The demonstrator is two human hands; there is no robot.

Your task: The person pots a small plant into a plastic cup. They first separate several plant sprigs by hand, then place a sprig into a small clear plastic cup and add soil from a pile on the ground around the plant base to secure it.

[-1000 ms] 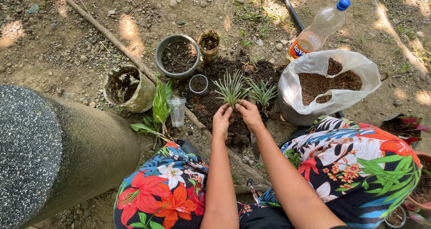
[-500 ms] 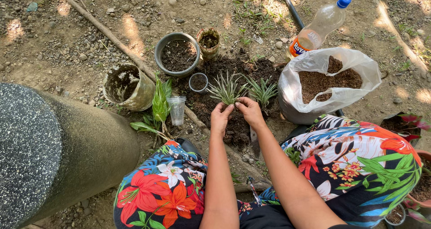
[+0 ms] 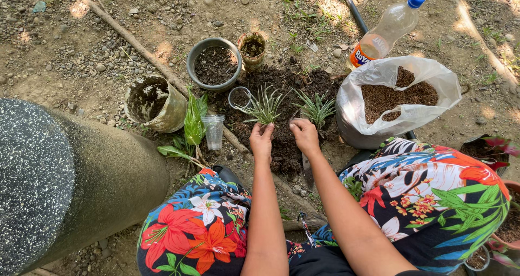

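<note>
From the head camera I looked straight down at my two hands, set side by side on a heap of dark soil (image 3: 281, 146) on the bare ground. My left hand (image 3: 262, 140) lay palm down at the foot of a small spiky striped plant (image 3: 264, 107), fingers curled loosely and touching its base; whether they pinched the stem or only pressed the soil around it, I could not tell. My right hand (image 3: 305, 137) rested just beside it, fingers bent down into the soil below a second spiky plant (image 3: 316, 109), not visibly gripping anything. Both plants stood upright in the heap, near each other.

Beyond the heap stood a round grey pot (image 3: 214, 65) filled with soil, and next to it a smaller brownish pot (image 3: 252, 48). A small clear cup (image 3: 239, 97) sat at the heap's left edge, and another clear plastic cup (image 3: 214, 131) stood near a broad-leaved green plant (image 3: 192, 127) lying on the ground. Farther left a dirty tin can (image 3: 154, 104) leaned on its side. To the right of the heap a white plastic bag (image 3: 390, 100) gaped open with brown potting mix inside, and a clear plastic bottle with a blue cap (image 3: 387, 29) lay behind it. A thick grey concrete post (image 3: 70, 178) filled the lower left, and my flowered clothing (image 3: 206, 232) covered my knees.
</note>
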